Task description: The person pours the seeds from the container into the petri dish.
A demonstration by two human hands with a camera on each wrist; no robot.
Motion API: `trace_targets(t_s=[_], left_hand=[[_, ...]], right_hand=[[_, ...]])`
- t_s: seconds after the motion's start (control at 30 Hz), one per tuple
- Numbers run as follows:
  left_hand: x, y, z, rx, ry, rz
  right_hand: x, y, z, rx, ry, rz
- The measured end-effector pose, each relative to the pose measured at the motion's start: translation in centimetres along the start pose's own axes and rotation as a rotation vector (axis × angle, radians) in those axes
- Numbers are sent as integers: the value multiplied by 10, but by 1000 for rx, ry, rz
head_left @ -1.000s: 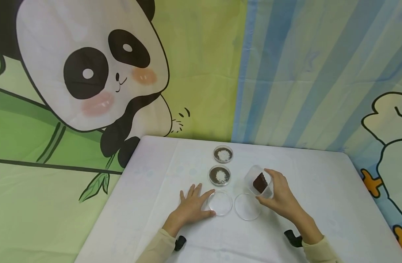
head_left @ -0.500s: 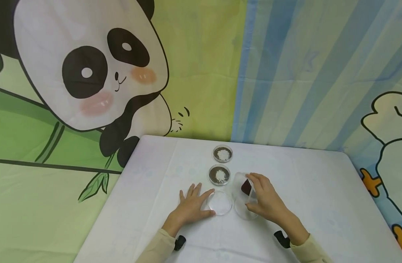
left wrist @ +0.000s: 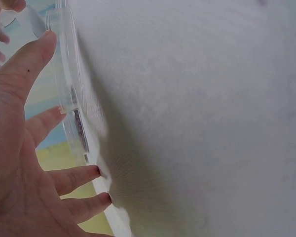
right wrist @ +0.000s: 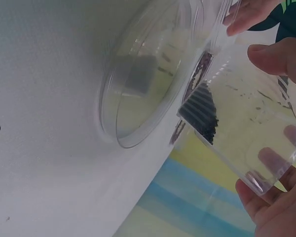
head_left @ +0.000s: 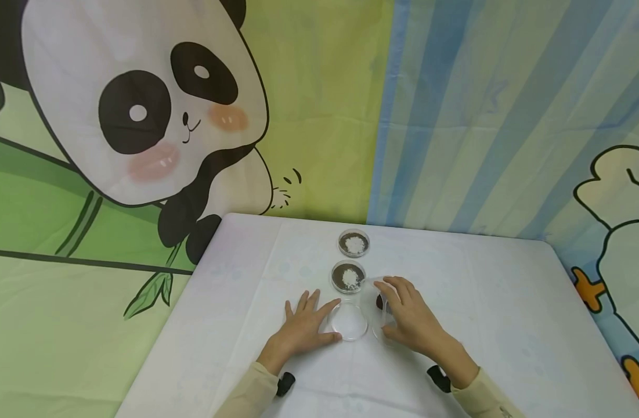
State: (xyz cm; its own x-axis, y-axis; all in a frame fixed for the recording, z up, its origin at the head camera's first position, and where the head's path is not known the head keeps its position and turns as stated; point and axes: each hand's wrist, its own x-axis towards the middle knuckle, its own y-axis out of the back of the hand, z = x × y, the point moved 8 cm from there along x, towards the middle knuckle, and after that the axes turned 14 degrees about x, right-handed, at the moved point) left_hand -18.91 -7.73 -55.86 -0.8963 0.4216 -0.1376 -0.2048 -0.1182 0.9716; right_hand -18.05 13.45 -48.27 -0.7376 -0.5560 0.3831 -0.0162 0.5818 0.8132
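My left hand (head_left: 304, 326) lies spread on the cloth, its thumb and index fingertips touching the rim of a clear petri dish (head_left: 349, 321). My right hand (head_left: 415, 322) grips a clear plastic container (right wrist: 241, 89) and tilts it over a second clear round dish (right wrist: 143, 79). Dark brown granular material (right wrist: 201, 114), like soil, sits packed at the lower end of the container. In the head view my fingers partly hide this container and the second dish. From the left wrist, the thumb (left wrist: 37, 54) shows against the first dish's wall (left wrist: 64, 64).
Behind the clear dishes stand two petri dishes, a nearer one (head_left: 347, 277) and a farther one (head_left: 354, 243), each with brown material and white powder. A white cloth (head_left: 507, 325) covers the table. A printed cartoon curtain (head_left: 319, 116) hangs beyond its back edge.
My right hand has moved left with the container, tipping it farther toward the left over the second dish. My left hand has stayed in place at the first dish.
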Motion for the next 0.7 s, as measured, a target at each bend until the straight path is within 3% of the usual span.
trace_targets(t_s=[0.7], left_hand=[[0,0,-1,-1,-8,7]], right_hand=[[7,-7,-16,-127,159,4]])
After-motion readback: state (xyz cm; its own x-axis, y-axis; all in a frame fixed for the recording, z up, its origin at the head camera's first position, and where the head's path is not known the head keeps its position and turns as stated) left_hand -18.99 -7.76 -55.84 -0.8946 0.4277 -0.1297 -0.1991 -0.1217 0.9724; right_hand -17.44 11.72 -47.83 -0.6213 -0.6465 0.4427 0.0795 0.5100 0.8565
